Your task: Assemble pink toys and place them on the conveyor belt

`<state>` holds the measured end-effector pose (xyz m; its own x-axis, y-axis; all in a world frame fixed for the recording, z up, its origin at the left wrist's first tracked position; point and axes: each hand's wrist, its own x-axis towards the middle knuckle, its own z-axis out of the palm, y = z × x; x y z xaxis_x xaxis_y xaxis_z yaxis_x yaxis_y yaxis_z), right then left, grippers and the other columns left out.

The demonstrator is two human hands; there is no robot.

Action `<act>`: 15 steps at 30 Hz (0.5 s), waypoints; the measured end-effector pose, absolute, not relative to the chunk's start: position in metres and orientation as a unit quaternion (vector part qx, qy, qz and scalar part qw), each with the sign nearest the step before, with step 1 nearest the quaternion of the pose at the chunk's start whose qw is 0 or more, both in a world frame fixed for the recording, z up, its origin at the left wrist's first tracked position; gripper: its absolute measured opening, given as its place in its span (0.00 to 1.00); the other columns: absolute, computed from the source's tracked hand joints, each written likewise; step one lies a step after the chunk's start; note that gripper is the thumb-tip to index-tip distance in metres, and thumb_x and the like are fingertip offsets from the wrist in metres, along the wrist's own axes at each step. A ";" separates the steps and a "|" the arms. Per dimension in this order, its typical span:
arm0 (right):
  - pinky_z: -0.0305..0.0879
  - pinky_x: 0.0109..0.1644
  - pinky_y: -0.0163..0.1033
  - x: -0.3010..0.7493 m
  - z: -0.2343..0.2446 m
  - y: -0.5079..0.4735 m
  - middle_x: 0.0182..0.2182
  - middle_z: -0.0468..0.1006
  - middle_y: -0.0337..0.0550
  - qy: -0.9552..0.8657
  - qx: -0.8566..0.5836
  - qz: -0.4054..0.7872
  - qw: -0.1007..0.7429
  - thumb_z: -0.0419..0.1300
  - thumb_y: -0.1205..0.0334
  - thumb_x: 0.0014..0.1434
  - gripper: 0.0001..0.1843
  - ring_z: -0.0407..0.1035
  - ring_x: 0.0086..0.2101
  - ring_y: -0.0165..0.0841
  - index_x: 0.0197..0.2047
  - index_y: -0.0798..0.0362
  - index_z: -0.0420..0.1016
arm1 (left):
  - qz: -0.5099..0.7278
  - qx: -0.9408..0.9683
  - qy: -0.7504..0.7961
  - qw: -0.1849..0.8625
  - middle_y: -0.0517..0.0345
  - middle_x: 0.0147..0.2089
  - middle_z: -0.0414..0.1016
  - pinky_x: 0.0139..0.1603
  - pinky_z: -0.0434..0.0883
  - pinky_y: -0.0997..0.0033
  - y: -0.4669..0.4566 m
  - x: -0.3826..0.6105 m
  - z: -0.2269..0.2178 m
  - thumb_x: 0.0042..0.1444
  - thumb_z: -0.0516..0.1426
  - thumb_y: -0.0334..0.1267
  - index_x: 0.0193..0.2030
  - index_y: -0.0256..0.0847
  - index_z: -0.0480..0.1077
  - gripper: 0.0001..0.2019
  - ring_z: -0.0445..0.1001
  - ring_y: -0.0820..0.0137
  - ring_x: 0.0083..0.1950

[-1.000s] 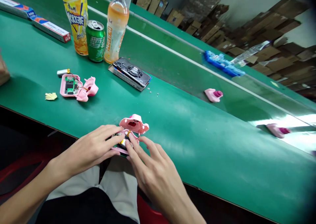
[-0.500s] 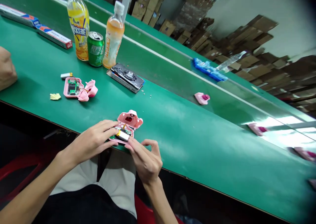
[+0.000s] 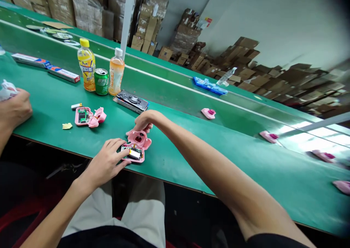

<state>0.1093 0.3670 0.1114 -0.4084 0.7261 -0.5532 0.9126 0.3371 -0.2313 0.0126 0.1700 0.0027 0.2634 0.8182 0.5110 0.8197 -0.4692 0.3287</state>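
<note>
A pink animal-shaped plastic case lies opened on the table's front edge. Its lower half shows a green circuit board and a silver battery with yellow tape at one end. My left hand grips this half from the left, a fingertip touching the battery's taped end and the thumb at the near edge. Beyond the case, my right hand is bent down with curled fingers, close to the far edge of the cover. Whatever it holds is hidden. A second opened pink case lies to the left, with its own battery.
Behind stand a yellow-capped bottle, a green can, an orange drink bottle and a flat dark box. Another person's hand is at the left. Several pink parts lie along the belt at right.
My right hand has left the battery's right end and reached over to the far side of the case. My left hand stays on the case. The view has tilted upward.
</note>
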 end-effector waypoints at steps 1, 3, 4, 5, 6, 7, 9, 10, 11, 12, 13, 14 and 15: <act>0.61 0.27 0.35 0.105 0.112 0.363 0.19 0.67 0.46 0.791 0.515 -0.261 0.202 0.75 0.53 0.42 0.18 0.65 0.27 0.32 0.23 0.59 0.74 | -0.322 -0.795 -0.514 -0.002 0.45 0.59 0.70 0.59 0.71 0.48 0.170 0.013 0.002 0.68 0.57 0.38 0.52 0.40 0.69 0.09 0.68 0.55 0.60; 0.62 0.27 0.34 0.104 0.117 0.355 0.19 0.67 0.45 0.784 0.500 -0.254 0.266 0.75 0.54 0.40 0.18 0.67 0.28 0.33 0.24 0.58 0.75 | -0.327 -0.792 -0.516 -0.019 0.46 0.60 0.70 0.59 0.72 0.50 0.169 0.013 0.001 0.67 0.57 0.38 0.52 0.41 0.70 0.09 0.68 0.56 0.60; 0.61 0.27 0.34 0.106 0.122 0.351 0.19 0.67 0.45 0.790 0.484 -0.245 0.285 0.75 0.52 0.40 0.19 0.66 0.27 0.32 0.24 0.59 0.75 | -0.334 -0.787 -0.517 -0.036 0.46 0.60 0.70 0.59 0.72 0.51 0.169 0.013 0.001 0.67 0.57 0.38 0.52 0.41 0.70 0.09 0.68 0.56 0.60; 0.60 0.28 0.33 0.109 0.128 0.348 0.19 0.67 0.44 0.801 0.467 -0.233 0.294 0.75 0.50 0.40 0.22 0.65 0.26 0.30 0.25 0.60 0.76 | -0.347 -0.779 -0.519 -0.061 0.47 0.60 0.70 0.60 0.71 0.51 0.169 0.013 0.001 0.67 0.57 0.39 0.52 0.41 0.70 0.09 0.69 0.57 0.60; 0.58 0.28 0.32 0.113 0.135 0.345 0.20 0.68 0.44 0.814 0.449 -0.221 0.295 0.74 0.47 0.42 0.24 0.63 0.25 0.27 0.26 0.62 0.76 | -0.368 -0.764 -0.523 -0.093 0.48 0.60 0.71 0.60 0.71 0.52 0.169 0.013 0.001 0.67 0.57 0.39 0.52 0.42 0.69 0.09 0.69 0.58 0.61; 0.56 0.28 0.31 0.119 0.143 0.342 0.21 0.70 0.43 0.831 0.429 -0.215 0.281 0.73 0.45 0.46 0.25 0.61 0.25 0.24 0.27 0.63 0.77 | -0.396 -0.740 -0.528 -0.133 0.48 0.60 0.71 0.61 0.71 0.53 0.169 0.013 0.002 0.67 0.58 0.40 0.52 0.42 0.69 0.10 0.70 0.59 0.61; 0.52 0.28 0.29 0.131 0.158 0.336 0.25 0.74 0.42 0.871 0.378 -0.233 0.211 0.67 0.46 0.55 0.23 0.59 0.25 0.21 0.32 0.63 0.79 | -0.469 -0.666 -0.541 -0.212 0.49 0.59 0.71 0.62 0.71 0.56 0.172 0.013 0.005 0.65 0.60 0.43 0.55 0.42 0.66 0.16 0.72 0.61 0.61; 0.52 0.29 0.28 0.138 0.166 0.332 0.29 0.76 0.42 0.889 0.346 -0.250 0.164 0.63 0.47 0.60 0.22 0.60 0.26 0.20 0.36 0.62 0.81 | -0.509 -0.624 -0.541 -0.241 0.48 0.60 0.71 0.62 0.71 0.58 0.173 0.013 0.008 0.63 0.62 0.45 0.58 0.42 0.64 0.20 0.72 0.62 0.61; 0.53 0.29 0.27 0.144 0.172 0.328 0.33 0.77 0.42 0.904 0.313 -0.268 0.117 0.61 0.49 0.62 0.20 0.62 0.27 0.20 0.41 0.61 0.81 | -0.547 -0.587 -0.537 -0.260 0.48 0.61 0.70 0.62 0.71 0.59 0.176 0.013 0.012 0.62 0.63 0.47 0.61 0.42 0.62 0.25 0.72 0.62 0.62; 0.56 0.31 0.26 0.149 0.179 0.324 0.36 0.78 0.42 0.914 0.285 -0.280 0.072 0.60 0.51 0.63 0.19 0.65 0.30 0.21 0.46 0.60 0.81 | -0.580 -0.560 -0.528 -0.267 0.46 0.63 0.69 0.63 0.71 0.60 0.178 0.012 0.016 0.62 0.63 0.50 0.64 0.41 0.60 0.29 0.72 0.61 0.63; 0.58 0.33 0.26 0.153 0.184 0.319 0.39 0.79 0.42 0.921 0.265 -0.284 0.033 0.60 0.53 0.64 0.19 0.67 0.33 0.22 0.49 0.59 0.80 | -0.607 -0.542 -0.518 -0.264 0.45 0.64 0.68 0.63 0.71 0.61 0.181 0.011 0.022 0.61 0.62 0.52 0.65 0.40 0.60 0.31 0.71 0.60 0.64; 0.60 0.36 0.26 0.157 0.190 0.316 0.41 0.79 0.41 0.926 0.252 -0.281 0.006 0.60 0.55 0.64 0.18 0.69 0.36 0.23 0.50 0.58 0.79 | -0.629 -0.531 -0.506 -0.256 0.44 0.64 0.68 0.63 0.71 0.61 0.184 0.011 0.028 0.62 0.61 0.55 0.65 0.39 0.61 0.32 0.70 0.59 0.64; 0.62 0.39 0.26 0.159 0.195 0.312 0.42 0.78 0.41 0.931 0.241 -0.274 -0.015 0.59 0.57 0.64 0.17 0.69 0.38 0.24 0.51 0.57 0.79 | -0.645 -0.523 -0.496 -0.252 0.44 0.63 0.68 0.63 0.71 0.61 0.186 0.012 0.034 0.62 0.60 0.58 0.64 0.39 0.63 0.32 0.70 0.59 0.64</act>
